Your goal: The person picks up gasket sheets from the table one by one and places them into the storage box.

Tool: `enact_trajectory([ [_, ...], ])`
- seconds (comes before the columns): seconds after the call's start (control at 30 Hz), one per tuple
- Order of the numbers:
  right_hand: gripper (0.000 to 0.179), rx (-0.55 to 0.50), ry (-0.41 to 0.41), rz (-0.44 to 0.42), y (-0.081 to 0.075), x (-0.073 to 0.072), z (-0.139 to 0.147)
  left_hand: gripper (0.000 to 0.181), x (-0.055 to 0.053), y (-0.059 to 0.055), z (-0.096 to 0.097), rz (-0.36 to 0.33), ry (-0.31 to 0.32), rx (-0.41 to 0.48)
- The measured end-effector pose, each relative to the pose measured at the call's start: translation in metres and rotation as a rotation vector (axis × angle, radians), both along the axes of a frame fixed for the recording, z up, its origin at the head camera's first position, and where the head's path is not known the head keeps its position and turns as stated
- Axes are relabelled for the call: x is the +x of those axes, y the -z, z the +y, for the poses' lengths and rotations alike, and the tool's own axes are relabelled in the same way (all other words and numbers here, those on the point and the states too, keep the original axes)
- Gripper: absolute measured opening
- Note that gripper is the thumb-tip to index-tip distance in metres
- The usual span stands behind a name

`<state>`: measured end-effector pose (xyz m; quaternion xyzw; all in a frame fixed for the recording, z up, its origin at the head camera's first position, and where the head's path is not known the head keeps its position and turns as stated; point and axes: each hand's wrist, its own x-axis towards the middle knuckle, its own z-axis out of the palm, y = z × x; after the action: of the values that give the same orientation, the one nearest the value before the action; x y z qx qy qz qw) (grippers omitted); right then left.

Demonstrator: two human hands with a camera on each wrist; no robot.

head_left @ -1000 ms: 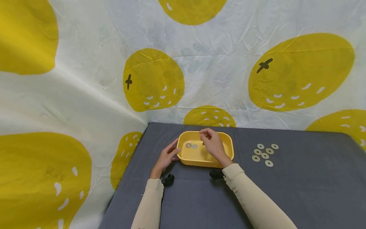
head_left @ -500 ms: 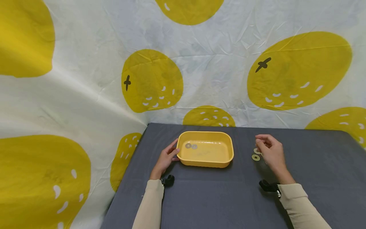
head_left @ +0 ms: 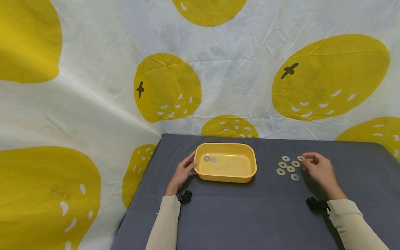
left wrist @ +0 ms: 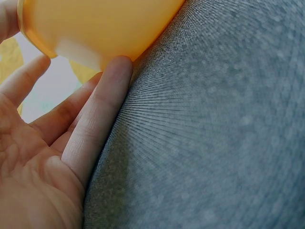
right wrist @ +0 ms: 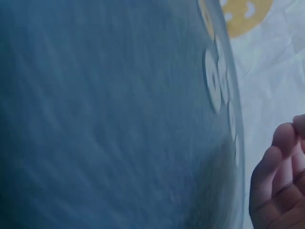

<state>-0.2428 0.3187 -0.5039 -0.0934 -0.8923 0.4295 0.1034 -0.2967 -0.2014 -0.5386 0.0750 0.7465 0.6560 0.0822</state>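
Note:
My left hand (head_left: pixel 181 174) holds the left end of a yellow plastic tray (head_left: pixel 226 178), thumb on its rim and fingers along the outer wall. In the left wrist view one finger (left wrist: pixel 102 102) lies low against the wall, by the cloth. Two metal washers (head_left: pixel 213 159) lie inside, at the tray's left. To the right, several more washers (head_left: pixel 290 169) are spread flat on the cloth. Thumb and forefinger of my right hand (head_left: pixel 320 172) pinch the edge of the far right washer (head_left: pixel 300 158). In the right wrist view its curled fingers (right wrist: pixel 267 176) show, but the pinched washer does not.
A dark grey cloth (head_left: pixel 237 215) covers the table. Behind and to the left hangs a white curtain (head_left: pixel 234 86) printed with yellow fruit. Black wrist straps with cameras (head_left: pixel 317 204) sit below the beige sleeves.
From above the tray, my right hand has swung right, passed over the loose washers and come down on the rightmost one. My left hand and the tray stay in place.

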Motion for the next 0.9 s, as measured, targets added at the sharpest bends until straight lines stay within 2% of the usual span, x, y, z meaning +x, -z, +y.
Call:
enact_trajectory([
  [0.13,0.038,0.087,-0.023,-0.044,0.004,-0.009,0.013,0.054,0.0,-0.001,0.001,-0.003,-0.011,0.007],
  [0.27,0.041,0.132,-0.085,-0.13,0.007,-0.015,0.024,0.056,0.001,-0.001,0.001,-0.006,0.0,0.012],
  [0.37,0.045,0.125,-0.126,-0.203,0.008,-0.019,0.029,0.057,0.0,-0.001,0.001,-0.005,0.005,0.013],
  [0.53,0.05,0.107,-0.152,-0.271,0.007,-0.031,0.032,0.057,0.0,0.0,-0.002,0.005,0.009,0.019],
  [0.67,0.048,0.117,-0.152,-0.298,0.007,-0.037,0.034,0.058,0.001,-0.005,-0.003,-0.017,0.031,0.017],
  [0.8,0.045,0.159,-0.128,-0.31,0.005,-0.041,0.034,0.06,0.001,-0.004,-0.002,-0.03,0.034,0.016],
  [0.9,0.045,0.187,-0.112,-0.331,0.003,-0.042,0.033,0.058,0.0,0.002,0.0,-0.016,0.011,0.016],
])
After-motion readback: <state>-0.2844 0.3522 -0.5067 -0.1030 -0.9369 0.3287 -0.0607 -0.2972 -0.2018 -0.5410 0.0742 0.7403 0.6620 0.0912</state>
